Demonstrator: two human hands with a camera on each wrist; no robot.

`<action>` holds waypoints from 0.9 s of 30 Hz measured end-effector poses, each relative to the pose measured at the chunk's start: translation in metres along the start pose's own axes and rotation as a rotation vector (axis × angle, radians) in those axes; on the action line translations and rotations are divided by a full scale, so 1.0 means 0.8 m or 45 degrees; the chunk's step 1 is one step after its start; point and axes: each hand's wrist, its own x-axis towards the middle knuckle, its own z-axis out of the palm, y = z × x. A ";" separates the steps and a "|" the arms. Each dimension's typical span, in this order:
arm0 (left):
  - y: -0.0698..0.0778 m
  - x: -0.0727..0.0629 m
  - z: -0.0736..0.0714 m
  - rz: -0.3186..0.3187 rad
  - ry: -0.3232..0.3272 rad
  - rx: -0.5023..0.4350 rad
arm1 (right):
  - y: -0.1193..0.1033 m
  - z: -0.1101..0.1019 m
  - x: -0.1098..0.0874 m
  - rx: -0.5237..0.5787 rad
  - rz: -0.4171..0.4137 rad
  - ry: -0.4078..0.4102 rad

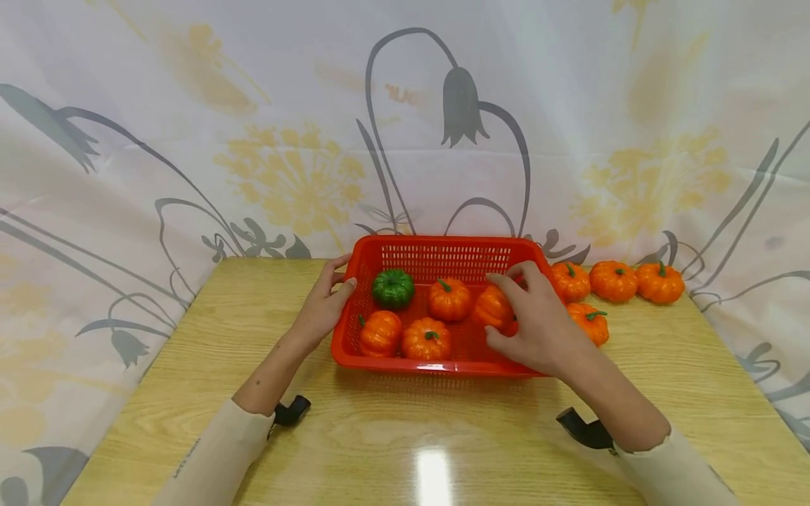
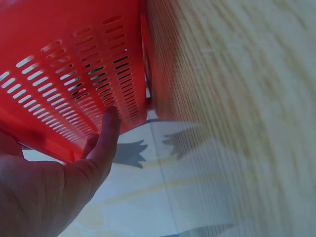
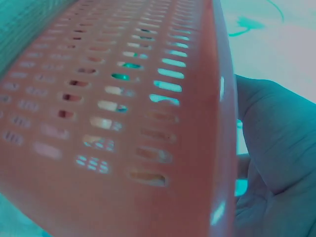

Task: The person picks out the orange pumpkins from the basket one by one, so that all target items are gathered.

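A red plastic basket [image 1: 436,367] with slotted walls stands on the table. Inside it are a green pumpkin [image 1: 393,289] and several small orange pumpkins [image 1: 450,299]. My left hand [image 1: 323,309] holds the basket's left end, thumb at the rim; in the left wrist view a finger [image 2: 109,129] lies against the outer slotted wall. Over the basket's right end is my right hand [image 1: 538,320], its thumb and fingers spread around an orange pumpkin [image 1: 493,307] lying on its side. The right wrist view shows only the basket wall [image 3: 192,118] and part of the hand, not that pumpkin.
More orange pumpkins [image 1: 614,281] sit on the wooden table [image 1: 380,429] just right of the basket, one [image 1: 588,323] nearer its wall. A flower-patterned cloth [image 1: 291,105] hangs behind the table. Black wrist mounts [image 1: 585,429] stick out by both forearms.
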 end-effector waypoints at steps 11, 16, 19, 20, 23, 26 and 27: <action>0.000 0.000 -0.002 -0.001 0.001 0.011 | 0.010 -0.024 -0.016 0.032 0.085 0.085; -0.002 -0.002 -0.002 -0.001 -0.002 0.016 | 0.023 -0.034 -0.026 -0.007 0.113 0.115; -0.002 -0.002 -0.001 0.001 -0.005 0.014 | 0.032 -0.041 -0.033 -0.026 0.114 0.155; -0.001 -0.002 -0.001 0.002 -0.005 0.012 | 0.035 -0.044 -0.036 -0.025 0.113 0.167; 0.000 -0.001 -0.001 0.005 -0.008 0.004 | 0.043 -0.053 -0.043 -0.015 0.122 0.210; 0.001 0.000 -0.001 0.002 -0.004 -0.005 | 0.050 -0.061 -0.050 -0.014 0.140 0.242; 0.002 0.000 -0.001 0.001 -0.003 -0.006 | 0.052 -0.064 -0.052 -0.014 0.151 0.252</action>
